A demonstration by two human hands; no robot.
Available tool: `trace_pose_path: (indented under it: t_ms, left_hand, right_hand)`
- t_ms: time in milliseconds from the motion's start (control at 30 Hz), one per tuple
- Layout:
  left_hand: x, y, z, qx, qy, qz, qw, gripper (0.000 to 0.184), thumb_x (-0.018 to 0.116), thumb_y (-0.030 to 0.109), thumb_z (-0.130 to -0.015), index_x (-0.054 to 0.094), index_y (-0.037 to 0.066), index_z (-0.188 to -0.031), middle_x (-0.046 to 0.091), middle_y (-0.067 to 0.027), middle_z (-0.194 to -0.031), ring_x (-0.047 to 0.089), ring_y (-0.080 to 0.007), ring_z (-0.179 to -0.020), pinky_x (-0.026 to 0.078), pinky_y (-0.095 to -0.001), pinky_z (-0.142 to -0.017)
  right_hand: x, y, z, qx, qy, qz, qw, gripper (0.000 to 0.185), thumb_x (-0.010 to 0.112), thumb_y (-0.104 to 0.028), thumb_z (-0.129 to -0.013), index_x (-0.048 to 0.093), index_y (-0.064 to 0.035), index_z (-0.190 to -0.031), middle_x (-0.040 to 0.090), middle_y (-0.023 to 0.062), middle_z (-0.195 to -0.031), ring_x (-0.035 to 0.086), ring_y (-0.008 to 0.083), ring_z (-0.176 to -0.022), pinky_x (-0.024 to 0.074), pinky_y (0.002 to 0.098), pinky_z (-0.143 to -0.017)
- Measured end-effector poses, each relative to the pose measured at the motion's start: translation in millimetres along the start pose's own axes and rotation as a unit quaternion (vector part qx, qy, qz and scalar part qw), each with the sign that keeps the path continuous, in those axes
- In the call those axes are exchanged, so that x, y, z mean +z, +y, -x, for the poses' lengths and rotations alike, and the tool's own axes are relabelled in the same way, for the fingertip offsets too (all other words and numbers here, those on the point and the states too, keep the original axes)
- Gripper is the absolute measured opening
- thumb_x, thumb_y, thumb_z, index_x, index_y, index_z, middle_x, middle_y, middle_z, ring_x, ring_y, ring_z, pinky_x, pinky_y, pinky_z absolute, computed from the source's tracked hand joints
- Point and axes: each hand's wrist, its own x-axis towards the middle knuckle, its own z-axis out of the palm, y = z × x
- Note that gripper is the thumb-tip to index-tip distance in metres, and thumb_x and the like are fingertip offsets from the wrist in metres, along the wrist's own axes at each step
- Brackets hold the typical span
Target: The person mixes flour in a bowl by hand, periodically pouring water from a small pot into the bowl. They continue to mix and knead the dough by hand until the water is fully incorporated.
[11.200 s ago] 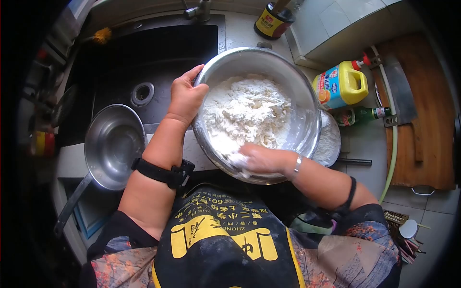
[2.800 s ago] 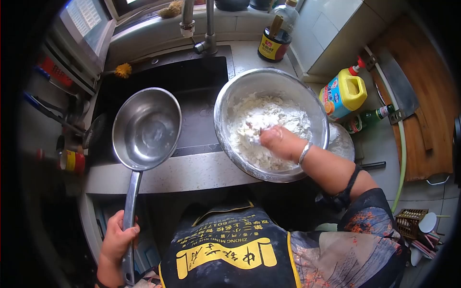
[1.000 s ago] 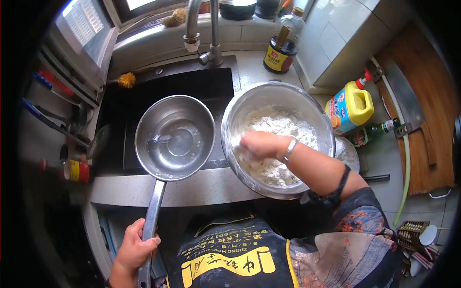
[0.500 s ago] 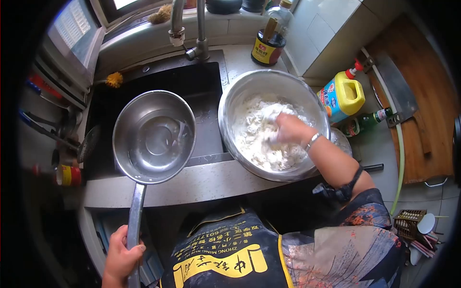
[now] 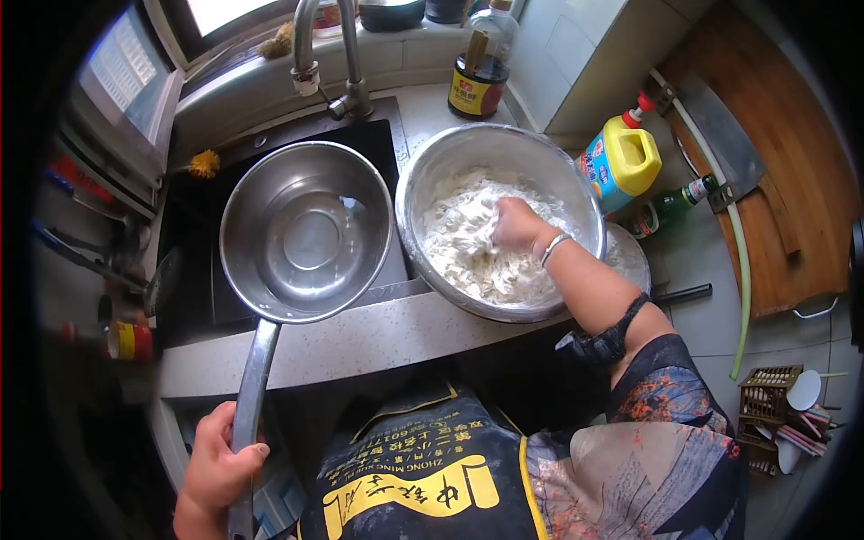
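My left hand (image 5: 220,463) is wrapped round the handle of a metal water ladle (image 5: 256,387). A little clear water shows in its wide round pan, which hangs over the sink's front right part, left of the bowl. My right hand (image 5: 522,225) is inside a big metal mixing bowl (image 5: 589,211), its fingers curled into shaggy, flaky flour dough (image 5: 477,256). The dough partly hides the fingertips. White flour coats the bowl's inner wall.
A dark sink (image 5: 202,261) with a faucet (image 5: 351,72) lies behind the ladle. Around the bowl stand a soy sauce bottle (image 5: 477,90), a yellow jug (image 5: 634,157) and a green bottle (image 5: 675,207). A cleaver (image 5: 720,135) and wooden boards (image 5: 792,198) are at right.
The ladle has shifted right and slightly up, closer to the bowl, and its water has moved about. My right hand has moved through the dough and is less blurred.
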Motion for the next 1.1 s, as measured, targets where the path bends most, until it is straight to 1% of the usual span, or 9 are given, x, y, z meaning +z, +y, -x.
trace_pose_path:
  t_ms: [67, 167, 233, 300, 500, 600, 733, 900, 1100]
  left_hand:
    - [-1.1, 9.2, 0.2, -0.001, -0.008, -0.015, 1.000, 0.026, 0.059, 0.012, -0.063, 0.047, 0.001, -0.083, 0.045, -0.0021, -0.059, 0.047, -0.0083, -0.048, 0.039, -0.0210, -0.047]
    - [-3.0, 16.7, -4.1, 0.021, -0.003, -0.084, 0.996, 0.030, 0.060, 0.013, -0.062, 0.048, -0.001, -0.086, 0.045, -0.0023, -0.062, 0.046, -0.0082, -0.053, 0.038, -0.0220, -0.050]
    - [-1.0, 25.5, -8.6, 0.037, -0.014, -0.106, 0.994, 0.032, 0.060, 0.014, -0.062, 0.048, -0.002, -0.088, 0.045, -0.0021, -0.064, 0.046, -0.0085, -0.055, 0.037, -0.0226, -0.051]
    - [2.9, 33.8, -11.4, 0.046, -0.020, -0.102, 0.993, 0.034, 0.061, 0.014, -0.062, 0.048, -0.002, -0.089, 0.045, -0.0018, -0.065, 0.045, -0.0087, -0.056, 0.037, -0.0227, -0.051]
    - [10.2, 52.6, -23.3, 0.073, -0.056, -0.090, 0.992, 0.034, 0.060, 0.012, -0.064, 0.048, -0.002, -0.091, 0.046, -0.0016, -0.066, 0.046, -0.0086, -0.057, 0.037, -0.0220, -0.052]
    - [18.3, 62.5, -31.2, 0.098, -0.055, -0.107, 0.988, 0.030, 0.060, 0.010, -0.065, 0.048, -0.002, -0.090, 0.047, -0.0024, -0.068, 0.047, -0.0087, -0.058, 0.037, -0.0218, -0.052]
    - [29.7, 68.3, -40.8, 0.137, -0.036, -0.129, 0.981, 0.027, 0.059, 0.009, -0.064, 0.049, 0.000, -0.087, 0.043, -0.0015, -0.065, 0.045, -0.0086, -0.058, 0.037, -0.0218, -0.052]
    - [32.8, 68.2, -50.8, 0.161, -0.031, -0.172, 0.971, 0.026, 0.059, 0.009, -0.063, 0.049, 0.000, -0.085, 0.040, -0.0013, -0.065, 0.044, -0.0092, -0.058, 0.037, -0.0221, -0.052]
    - [33.7, 61.1, -57.7, 0.200, -0.006, -0.187, 0.962, 0.024, 0.059, 0.008, -0.063, 0.049, -0.002, -0.082, 0.045, -0.0036, -0.064, 0.044, -0.0086, -0.056, 0.036, -0.0234, -0.050]
  right_hand:
    - [3.7, 26.7, -17.7, -0.003, 0.013, -0.252, 0.968, 0.038, 0.055, 0.006, -0.066, 0.052, 0.0037, -0.103, 0.061, 0.0066, -0.091, 0.056, 0.0123, -0.078, 0.0456, 0.0251, -0.070]
    - [-0.7, 61.4, -32.4, -0.125, 0.043, -0.258, 0.957, 0.024, 0.058, -0.012, -0.069, 0.060, -0.0027, -0.091, 0.063, 0.0125, -0.085, 0.059, 0.0265, -0.074, 0.0473, 0.0316, -0.070]
    - [-8.1, 67.7, -23.7, -0.076, 0.107, -0.036, 0.991, 0.019, 0.057, -0.014, -0.070, 0.061, -0.0026, -0.084, 0.061, 0.0155, -0.083, 0.059, 0.0291, -0.078, 0.0472, 0.0343, -0.072]
    - [-39.6, 5.2, 14.9, 0.106, 0.152, 0.074, 0.980, 0.019, 0.059, -0.013, -0.068, 0.061, -0.0016, -0.083, 0.060, 0.0167, -0.081, 0.059, 0.0304, -0.080, 0.0469, 0.0358, -0.073]
    - [-60.7, -33.4, 69.2, -0.117, 0.050, 0.174, 0.977, 0.030, 0.066, -0.012, -0.063, 0.058, 0.0034, -0.088, 0.059, 0.0203, -0.083, 0.058, 0.0301, -0.077, 0.0457, 0.0360, -0.072]
    - [-38.5, -45.5, 69.9, -0.017, -0.100, -0.003, 0.995, 0.034, 0.067, -0.012, -0.063, 0.057, 0.0037, -0.091, 0.059, 0.0189, -0.087, 0.058, 0.0253, -0.078, 0.0458, 0.0341, -0.072]
    - [9.8, -29.3, 44.9, 0.012, -0.121, -0.168, 0.978, 0.026, 0.057, -0.007, -0.075, 0.054, 0.0019, -0.099, 0.059, 0.0116, -0.086, 0.057, 0.0173, -0.078, 0.0463, 0.0277, -0.070]
    - [5.3, -46.5, 42.5, 0.122, -0.124, -0.516, 0.839, 0.025, 0.051, -0.003, -0.078, 0.050, -0.0007, -0.103, 0.055, 0.0073, -0.088, 0.056, 0.0176, -0.079, 0.0487, 0.0299, -0.069]
    - [8.0, -59.6, 45.6, 0.159, -0.133, -0.594, 0.777, 0.025, 0.044, -0.010, -0.083, 0.048, -0.0074, -0.108, 0.053, 0.0051, -0.097, 0.053, 0.0181, -0.087, 0.0483, 0.0360, -0.067]
